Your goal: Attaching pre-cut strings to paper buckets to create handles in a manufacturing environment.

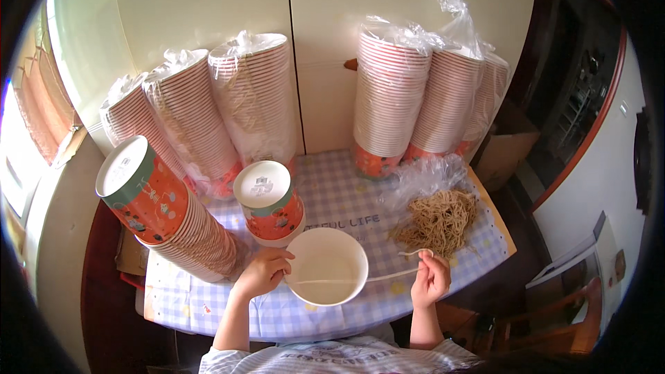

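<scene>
A white paper bucket [327,256] stands in front of me, its round opening facing up. Across that opening runs a thin pale string [388,277], stretched nearly straight between my hands. My left hand [263,273] is closed at the bucket's left rim, where the string's left end meets the fingers; their exact hold is partly hidden. To the right, my right hand [431,280] pinches the string between thumb and fingertips, and a short curled end sticks out above. Beyond that hand lies a tangled heap of tan strings [443,221].
An upside-down red and green bucket stack [267,197] stands behind the white bucket. A taller stack [173,215] leans at left. Plastic-wrapped bucket stacks [253,97] [391,97] line the back. Crumpled clear plastic [433,176] touches the string heap. A checked cloth [332,180] covers the table.
</scene>
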{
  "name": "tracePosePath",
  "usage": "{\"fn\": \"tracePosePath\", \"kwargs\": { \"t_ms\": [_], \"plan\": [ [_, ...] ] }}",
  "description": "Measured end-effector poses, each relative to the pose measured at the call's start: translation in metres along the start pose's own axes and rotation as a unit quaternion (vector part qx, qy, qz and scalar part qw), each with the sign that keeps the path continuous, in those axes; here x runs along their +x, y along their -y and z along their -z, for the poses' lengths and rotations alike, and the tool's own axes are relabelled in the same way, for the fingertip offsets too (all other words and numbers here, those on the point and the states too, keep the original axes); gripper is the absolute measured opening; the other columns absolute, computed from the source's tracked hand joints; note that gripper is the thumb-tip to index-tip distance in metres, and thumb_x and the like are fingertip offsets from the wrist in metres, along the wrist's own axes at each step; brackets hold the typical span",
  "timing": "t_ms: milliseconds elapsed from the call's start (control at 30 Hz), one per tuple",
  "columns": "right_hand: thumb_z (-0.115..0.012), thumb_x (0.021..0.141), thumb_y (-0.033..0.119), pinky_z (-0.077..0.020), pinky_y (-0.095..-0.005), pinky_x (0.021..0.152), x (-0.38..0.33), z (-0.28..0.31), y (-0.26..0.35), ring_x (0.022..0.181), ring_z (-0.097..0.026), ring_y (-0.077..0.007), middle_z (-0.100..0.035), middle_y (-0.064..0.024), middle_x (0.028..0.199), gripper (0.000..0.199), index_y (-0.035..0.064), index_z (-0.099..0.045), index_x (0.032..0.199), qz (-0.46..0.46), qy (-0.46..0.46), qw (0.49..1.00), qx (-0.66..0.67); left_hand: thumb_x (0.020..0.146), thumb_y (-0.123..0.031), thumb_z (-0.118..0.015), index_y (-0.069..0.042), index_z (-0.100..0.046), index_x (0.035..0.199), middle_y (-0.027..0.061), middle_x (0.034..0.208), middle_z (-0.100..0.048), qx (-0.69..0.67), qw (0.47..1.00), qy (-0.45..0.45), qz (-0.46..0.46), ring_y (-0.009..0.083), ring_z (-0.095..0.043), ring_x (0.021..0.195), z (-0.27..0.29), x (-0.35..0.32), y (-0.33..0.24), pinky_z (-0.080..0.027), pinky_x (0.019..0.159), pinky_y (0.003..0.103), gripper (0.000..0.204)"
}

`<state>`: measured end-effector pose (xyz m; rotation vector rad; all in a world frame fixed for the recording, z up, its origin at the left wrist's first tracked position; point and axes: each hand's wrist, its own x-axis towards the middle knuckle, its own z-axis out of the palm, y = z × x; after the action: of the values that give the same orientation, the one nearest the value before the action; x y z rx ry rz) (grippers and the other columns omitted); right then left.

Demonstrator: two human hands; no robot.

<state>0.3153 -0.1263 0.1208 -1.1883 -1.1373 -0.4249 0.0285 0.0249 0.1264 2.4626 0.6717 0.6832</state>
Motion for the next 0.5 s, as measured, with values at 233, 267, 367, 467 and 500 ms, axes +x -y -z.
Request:
{"fn": "tracePosePath", "kwargs": {
  "t_ms": [233,267,367,467,500],
  "plan": [
    [-0.059,0.079,0.0,-0.0456,-0.021,0.06,-0.003,-0.016,-0.027,0.076,-0.057,-0.0145,-0.059,-0.0082,0.091,0.013,0.0005,-0.059,0.093,-0.085,-0.057,0.992,0.068,0.063,0.007,-0.054,-0.004,-0.057,0.069,0.0068,0.099,-0.059,-0.026,1.0,0.011,-0.004,0.0253,-0.055,0.091,-0.001,-0.011,0.005,-0.047,0.077,0.034,0.013],
    [-0.057,0.08,0.0,-0.0457,-0.0211,0.061,-0.002,-0.016,-0.029,0.077,-0.057,-0.0146,-0.058,-0.0082,0.092,0.013,0.0002,-0.058,0.093,-0.079,-0.067,0.993,0.053,0.062,0.008,-0.054,-0.005,-0.057,0.068,0.0064,0.1,-0.059,-0.024,1.0,0.011,-0.007,0.0252,-0.054,0.092,0.0,-0.011,0.005,-0.047,0.077,0.034,0.014],
    [-0.054,0.082,-0.003,-0.047,-0.0222,0.065,-0.001,-0.017,-0.037,0.079,-0.056,-0.0151,-0.056,-0.0085,0.093,0.014,-0.0006,-0.056,0.095,-0.077,-0.084,0.991,0.065,0.062,0.008,-0.054,-0.005,-0.058,0.068,0.0052,0.101,-0.059,-0.011,1.0,0.022,-0.01,0.0248,-0.054,0.093,0.0,-0.01,0.006,-0.046,0.078,0.034,0.015],
    [-0.049,0.086,0.002,-0.0459,-0.0282,0.082,-0.002,-0.018,-0.044,0.087,-0.054,-0.016,-0.054,-0.0079,0.098,0.016,-0.0016,-0.051,0.101,-0.089,-0.119,0.982,0.119,0.062,0.008,-0.054,-0.005,-0.058,0.068,0.0049,0.101,-0.059,-0.007,0.999,0.041,-0.003,0.0247,-0.053,0.094,0.001,-0.005,0.004,-0.046,0.079,0.034,0.015],
    [-0.049,0.086,0.002,-0.0459,-0.0282,0.082,-0.003,-0.018,-0.046,0.087,-0.054,-0.016,-0.054,-0.0079,0.098,0.016,-0.0016,-0.051,0.101,-0.091,-0.119,0.982,0.117,0.062,0.008,-0.054,-0.005,-0.058,0.068,0.0049,0.101,-0.059,-0.009,0.999,0.043,-0.003,0.0247,-0.053,0.094,-0.001,-0.003,0.004,-0.046,0.079,0.034,0.015]
  ]
}}
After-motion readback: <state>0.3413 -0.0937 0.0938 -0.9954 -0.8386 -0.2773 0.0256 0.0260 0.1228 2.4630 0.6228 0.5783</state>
